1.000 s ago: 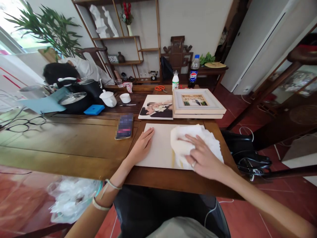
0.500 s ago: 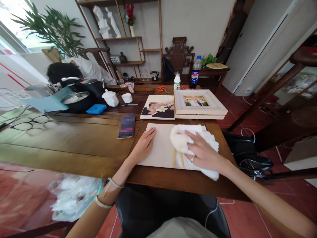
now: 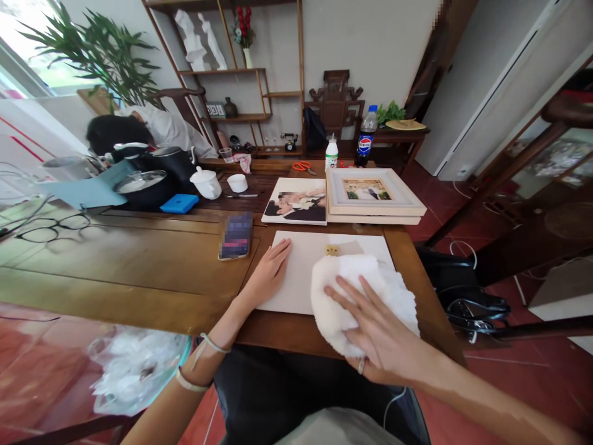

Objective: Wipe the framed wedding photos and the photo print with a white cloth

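A pale flat panel, seemingly the back of a picture like the one beyond it, lies at the table's front edge. My left hand rests flat on its left part, fingers stretched out. Over the lower right of the panel, my right hand holds a fluffy white towel, its fingers spread across the top. The towel overhangs the panel's near edge. A small brass-coloured hanger plate shows near the panel's far edge. What lies under the towel is hidden.
Behind the panel lie a photo panel and stacked frames. A phone is to the left. Farther back stand a cola bottle, a white bottle, orange-handled scissors and a teapot. Another person leans at the far left.
My right hand has drawn the towel toward me, past the panel's near edge, uncovering the hanger plate. The yellowish strips seen before are now covered. My left hand has stayed in place.
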Tool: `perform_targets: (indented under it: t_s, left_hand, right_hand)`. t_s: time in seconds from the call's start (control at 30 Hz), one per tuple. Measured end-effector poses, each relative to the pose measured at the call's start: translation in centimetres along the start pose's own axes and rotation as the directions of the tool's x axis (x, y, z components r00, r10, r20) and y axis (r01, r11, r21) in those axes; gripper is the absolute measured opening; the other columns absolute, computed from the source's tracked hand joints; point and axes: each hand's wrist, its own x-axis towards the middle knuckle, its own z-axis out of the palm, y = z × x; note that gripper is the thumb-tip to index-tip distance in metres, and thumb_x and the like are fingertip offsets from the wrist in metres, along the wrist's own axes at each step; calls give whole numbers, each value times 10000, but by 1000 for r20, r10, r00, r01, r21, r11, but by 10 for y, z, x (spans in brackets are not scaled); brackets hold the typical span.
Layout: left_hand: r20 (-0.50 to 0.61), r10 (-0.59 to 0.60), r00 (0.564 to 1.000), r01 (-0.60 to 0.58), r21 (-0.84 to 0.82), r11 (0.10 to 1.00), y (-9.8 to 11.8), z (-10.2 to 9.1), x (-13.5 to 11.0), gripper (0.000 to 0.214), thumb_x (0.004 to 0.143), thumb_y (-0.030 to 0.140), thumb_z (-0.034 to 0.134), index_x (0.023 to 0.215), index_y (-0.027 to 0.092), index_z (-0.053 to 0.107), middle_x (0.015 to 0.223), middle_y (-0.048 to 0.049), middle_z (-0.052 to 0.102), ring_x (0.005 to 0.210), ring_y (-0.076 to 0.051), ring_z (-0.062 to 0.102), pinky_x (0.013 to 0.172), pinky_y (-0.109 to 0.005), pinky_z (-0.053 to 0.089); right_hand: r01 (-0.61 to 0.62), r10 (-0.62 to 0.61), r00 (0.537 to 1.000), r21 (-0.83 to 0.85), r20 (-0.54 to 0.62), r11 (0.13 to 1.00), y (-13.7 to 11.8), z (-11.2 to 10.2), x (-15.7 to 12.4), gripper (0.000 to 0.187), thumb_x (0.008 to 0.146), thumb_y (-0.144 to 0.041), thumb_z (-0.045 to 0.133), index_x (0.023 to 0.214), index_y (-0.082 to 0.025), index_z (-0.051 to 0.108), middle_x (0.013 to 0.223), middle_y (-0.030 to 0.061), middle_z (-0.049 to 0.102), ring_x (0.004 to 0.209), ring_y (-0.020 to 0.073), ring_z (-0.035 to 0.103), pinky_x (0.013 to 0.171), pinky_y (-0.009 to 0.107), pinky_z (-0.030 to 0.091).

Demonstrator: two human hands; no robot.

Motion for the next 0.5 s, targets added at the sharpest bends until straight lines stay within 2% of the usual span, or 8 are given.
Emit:
perform_targets:
  t_s: [0.07,0.13,0.23,0.33,0.4,0.5]
  left_hand:
    - [4,-3,1000,3,0,1000,0,0,0,474,940,205,280,1400,174,389,1478,-95,374,1396,-208,281,1155,-472,198]
    - [4,-3,1000,3,-2,1000,1,-1,0,474,938,201,282,1400,181,389,1477,-92,375,1396,-207,282,1154,-474,200]
    - [3,-7,1000,7,-11,1000,1,-1,0,473,935,198,288,1395,189,397,1472,-90,385,1392,-209,290,1150,-473,211]
    - [-3,-9,1000,9,-20,1000,0,-1,0,470,935,203,290,1389,179,409,1467,-97,392,1391,-212,293,1151,-469,212]
    - [-10,-8,1000,7,-23,1000,0,-1,0,467,935,204,291,1386,181,412,1465,-96,395,1390,-212,295,1150,-474,211]
    - [-12,-3,1000,2,-20,1000,-1,0,0,465,937,203,291,1386,181,411,1466,-97,393,1390,-213,295,1147,-478,215]
  right_hand:
    - [-25,25,1000,12,-6,1000,2,0,-3,191,715,-207,605,872,-164,704,1518,135,262,1399,363,126,1111,601,76]
    - [-68,68,998,2,-10,998,17,-1,4,260,740,-196,576,972,-145,681,1498,162,299,1399,339,154,1115,582,114]
    - [-163,162,986,-40,-28,986,50,-5,30,313,784,-160,520,1068,-105,638,1457,197,361,1393,334,186,1106,571,173]
    - [-175,174,984,-67,-23,982,73,-7,59,377,785,-136,493,1144,-124,609,1480,156,339,1393,355,165,1076,613,200]
    - [-145,146,989,-95,-1,985,74,-7,70,386,779,-141,493,1143,-144,619,1504,130,299,1398,367,128,1060,646,182]
    - [-85,90,995,-113,42,990,53,-5,67,323,779,-198,528,1063,-146,672,1520,143,254,1396,401,78,1053,676,110]
